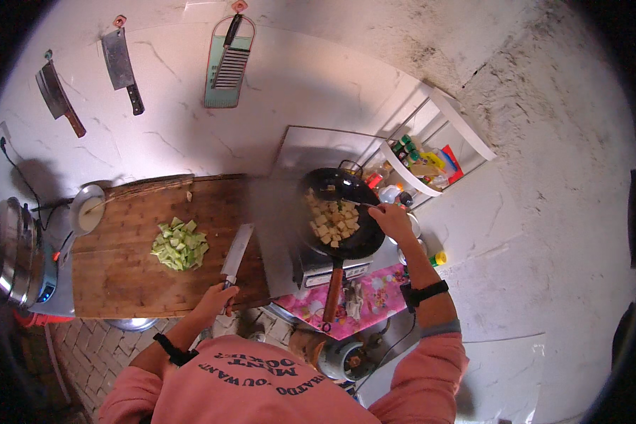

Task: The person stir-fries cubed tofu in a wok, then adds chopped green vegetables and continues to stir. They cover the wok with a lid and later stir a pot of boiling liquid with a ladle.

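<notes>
My left hand (220,301) is closed around the handle of a kitchen knife (237,253), whose broad blade lies over the right part of a wooden cutting board (111,286). Left of the blade, a pile of chopped pale green vegetable (180,244) rests on the board. My right hand (391,220) grips the handle of a cooking utensil (352,202) that reaches into a black wok (368,238). Browned, pale cubes (335,222) lie in the wok, beside the utensil. Steam partly hides the wok's left side and the utensil's far end.
The wok sits on a stove (334,273), its wooden handle (333,297) pointing towards me. A ladle with pale liquid (90,214) and a steel pot (13,254) are at the left. Bottles stand by a white corner shelf (408,172). Cleavers (119,61) and a grater (232,68) hang above.
</notes>
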Available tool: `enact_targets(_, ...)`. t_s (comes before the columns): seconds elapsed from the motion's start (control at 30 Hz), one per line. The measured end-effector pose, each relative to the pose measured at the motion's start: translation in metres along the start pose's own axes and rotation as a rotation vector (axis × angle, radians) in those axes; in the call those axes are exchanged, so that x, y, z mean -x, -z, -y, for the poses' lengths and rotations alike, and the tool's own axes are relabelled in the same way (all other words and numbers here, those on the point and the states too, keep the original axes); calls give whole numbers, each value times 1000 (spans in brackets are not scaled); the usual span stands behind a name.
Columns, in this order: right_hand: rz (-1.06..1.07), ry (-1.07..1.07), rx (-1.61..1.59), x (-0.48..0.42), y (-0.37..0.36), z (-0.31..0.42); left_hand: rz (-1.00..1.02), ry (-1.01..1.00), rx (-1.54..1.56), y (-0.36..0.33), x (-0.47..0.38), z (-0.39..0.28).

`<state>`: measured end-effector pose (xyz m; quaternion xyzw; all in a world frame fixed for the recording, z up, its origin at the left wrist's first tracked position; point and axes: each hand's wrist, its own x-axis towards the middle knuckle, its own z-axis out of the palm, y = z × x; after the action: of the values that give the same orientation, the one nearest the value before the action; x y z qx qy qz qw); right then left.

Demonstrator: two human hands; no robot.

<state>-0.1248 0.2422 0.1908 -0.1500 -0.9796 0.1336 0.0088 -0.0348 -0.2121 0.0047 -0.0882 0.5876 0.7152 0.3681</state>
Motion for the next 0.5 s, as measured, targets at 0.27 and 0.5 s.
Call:
enact_targets(0.27,130,-90,69,25,33,-25,10,-3,-28,-5,-1,-1)
enact_targets(0.5,139,-158,252,59,105,-30,31,-16,-22,-11,-8,1)
